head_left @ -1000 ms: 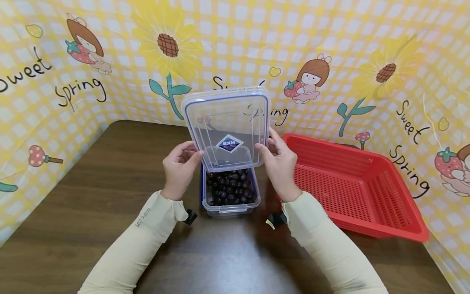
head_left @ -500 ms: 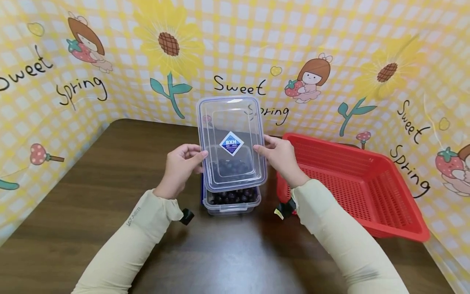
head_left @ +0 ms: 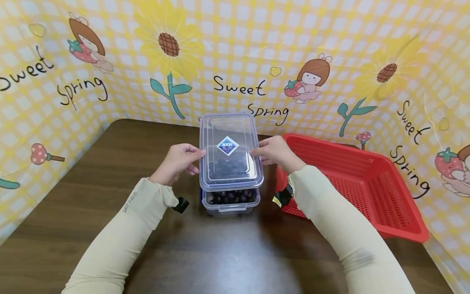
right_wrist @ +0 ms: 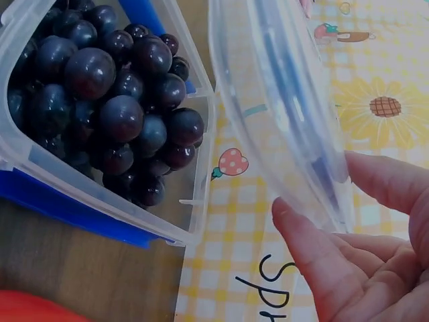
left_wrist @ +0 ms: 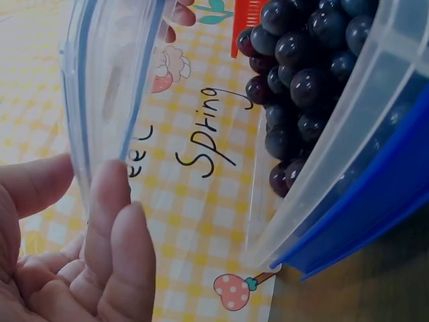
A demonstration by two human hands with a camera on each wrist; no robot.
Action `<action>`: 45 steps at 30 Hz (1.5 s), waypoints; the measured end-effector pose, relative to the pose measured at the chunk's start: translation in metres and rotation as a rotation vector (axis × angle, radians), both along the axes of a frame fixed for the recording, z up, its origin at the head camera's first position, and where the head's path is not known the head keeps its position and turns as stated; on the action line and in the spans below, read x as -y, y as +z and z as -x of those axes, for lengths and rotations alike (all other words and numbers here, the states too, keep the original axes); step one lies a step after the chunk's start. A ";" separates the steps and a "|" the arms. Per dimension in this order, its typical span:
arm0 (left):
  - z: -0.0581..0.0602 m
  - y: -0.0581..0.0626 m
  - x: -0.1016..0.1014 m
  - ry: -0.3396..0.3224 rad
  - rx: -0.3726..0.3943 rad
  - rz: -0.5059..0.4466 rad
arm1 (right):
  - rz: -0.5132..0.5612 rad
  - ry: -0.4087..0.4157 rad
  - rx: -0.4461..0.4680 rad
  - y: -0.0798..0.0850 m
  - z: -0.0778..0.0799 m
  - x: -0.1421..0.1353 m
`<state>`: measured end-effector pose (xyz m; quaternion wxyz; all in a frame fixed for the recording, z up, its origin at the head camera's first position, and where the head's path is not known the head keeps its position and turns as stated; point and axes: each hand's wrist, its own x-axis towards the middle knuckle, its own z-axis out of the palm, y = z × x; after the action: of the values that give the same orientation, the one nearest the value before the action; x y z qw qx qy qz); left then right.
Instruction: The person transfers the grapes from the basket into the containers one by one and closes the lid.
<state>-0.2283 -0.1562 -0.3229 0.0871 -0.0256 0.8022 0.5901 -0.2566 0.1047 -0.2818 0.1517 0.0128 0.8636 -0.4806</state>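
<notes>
A clear plastic lid [head_left: 229, 171] with a blue seal and a BXH sticker hangs tilted above a clear food container [head_left: 232, 209]. Dark grapes [head_left: 231, 197] fill the container, partly hidden by the lid in the head view. My left hand [head_left: 178, 161] pinches the lid's left edge between thumb and fingers. On the opposite edge, my right hand [head_left: 277, 153] pinches it the same way. Both wrist views show a gap between the lid and the container's rim. Blue side flaps [left_wrist: 362, 208] hang down outside the container.
To the right stands a red perforated basket [head_left: 352, 196], close to my right forearm. The brown wooden table [head_left: 216, 261] carries everything. A yellow checked cloth [head_left: 235, 49] with printed flowers and figures rises behind and at both sides.
The lid has come down lower over the container and its top now leans away from me. Both hands have kept their pinch on its edges, and less of the grapes shows.
</notes>
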 end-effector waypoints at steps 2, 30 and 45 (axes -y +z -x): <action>0.000 0.001 0.003 -0.020 0.012 0.031 | -0.019 0.017 -0.005 -0.002 0.001 0.003; 0.015 -0.018 -0.001 -0.251 0.130 0.233 | -0.517 0.220 -0.203 -0.037 -0.019 0.015; 0.010 -0.025 -0.003 -0.222 0.132 0.254 | -0.398 0.070 -0.374 -0.069 -0.043 0.020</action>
<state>-0.2382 -0.1530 -0.3482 0.1999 0.0137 0.8607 0.4680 -0.2133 0.0845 -0.3504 0.0007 -0.0767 0.9540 -0.2898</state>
